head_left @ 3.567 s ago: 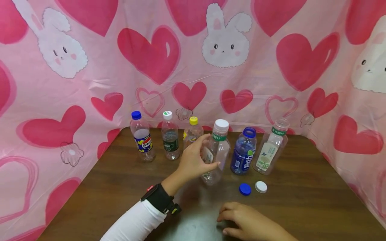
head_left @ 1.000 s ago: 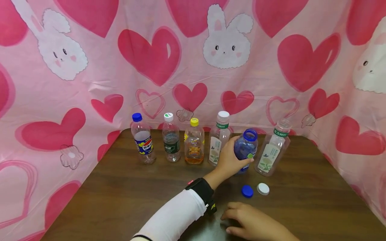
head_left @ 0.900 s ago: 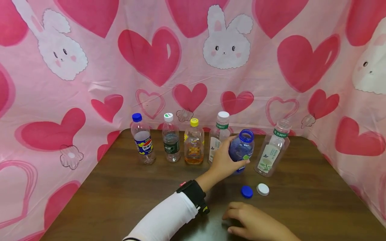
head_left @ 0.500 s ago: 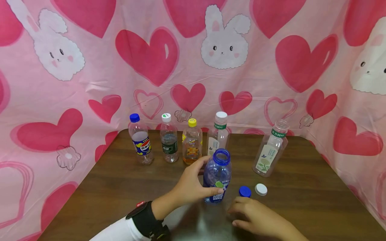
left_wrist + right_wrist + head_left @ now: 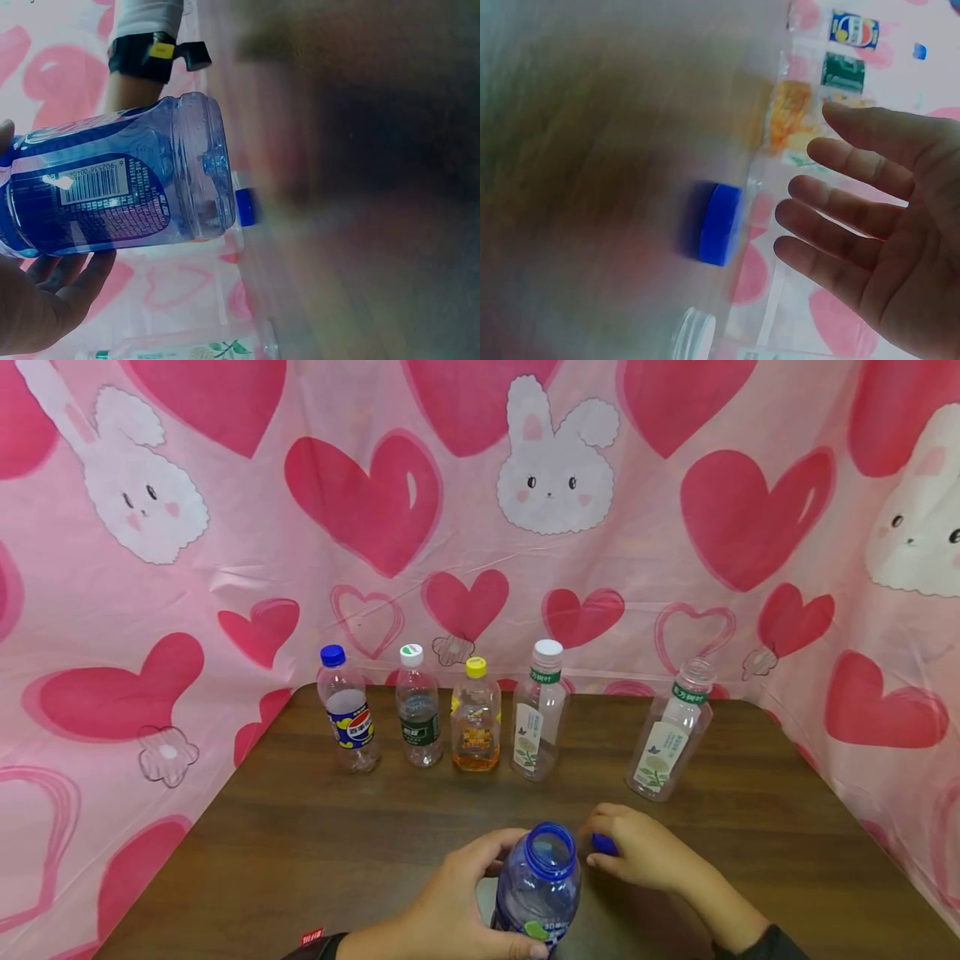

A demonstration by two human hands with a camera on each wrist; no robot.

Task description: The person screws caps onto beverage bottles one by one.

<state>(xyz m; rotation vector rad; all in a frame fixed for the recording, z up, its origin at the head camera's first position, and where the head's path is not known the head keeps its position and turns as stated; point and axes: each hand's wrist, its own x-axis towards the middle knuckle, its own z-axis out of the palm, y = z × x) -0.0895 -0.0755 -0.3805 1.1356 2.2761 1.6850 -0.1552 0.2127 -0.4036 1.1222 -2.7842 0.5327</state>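
My left hand (image 5: 450, 902) grips a blue plastic bottle (image 5: 534, 893) without a cap, upright near the front of the table. In the left wrist view the bottle's barcode label (image 5: 94, 184) shows, with fingers curled under its side. My right hand (image 5: 648, 852) is over a blue cap (image 5: 603, 844) just right of the bottle. Seen from the right wrist, its fingers are loosely spread and apart from the blue cap (image 5: 721, 225), which lies on the table. A white cap (image 5: 696, 336) lies beside it, hidden by my right hand in the head view.
Several capped bottles stand in a row at the back: a Pepsi bottle (image 5: 348, 714), a green-labelled bottle (image 5: 418, 714), a yellow-capped bottle (image 5: 476, 727) and a white-capped clear bottle (image 5: 538, 718). An uncapped clear bottle (image 5: 671, 735) stands at the right. A pink heart-print cloth (image 5: 465, 543) hangs behind.
My left hand has let go of the white-capped bottle, taken the blue bottle from the row and brought it forward. My right hand has moved forward over the blue cap.
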